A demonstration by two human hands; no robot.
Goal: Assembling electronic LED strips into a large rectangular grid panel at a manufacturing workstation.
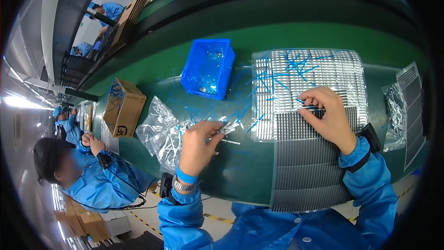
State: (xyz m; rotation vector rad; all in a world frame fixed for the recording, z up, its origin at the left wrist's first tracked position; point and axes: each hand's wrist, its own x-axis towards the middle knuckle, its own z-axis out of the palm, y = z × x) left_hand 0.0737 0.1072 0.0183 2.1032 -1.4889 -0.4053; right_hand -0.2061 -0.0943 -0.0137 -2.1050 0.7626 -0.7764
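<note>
My left hand point(196, 146) is closed over the green table, thumb and fingers pinching a few small silver metal strips point(230, 128). My right hand point(330, 115) is also closed, its thumb and forefinger pinched around a thin strip, mostly hidden by the fingers. That hand hovers where a dark sheet with rows of narrow strips point(305, 171) overlaps a clear-backed sheet of silver strips point(347, 67). Thin blue film slivers point(296, 65) are strewn over the silver sheet. A crumpled clear plastic bag point(157, 127) with silver pieces lies beside my left hand.
A blue bin point(227, 71) holding small scraps stands beyond my left hand. An open cardboard box point(127, 111) is farther left, near a co-worker in blue point(97, 185). At the right lie another plastic bag point(394, 111) and dark strip sheets point(413, 120). Blue slivers litter the green table point(240, 171).
</note>
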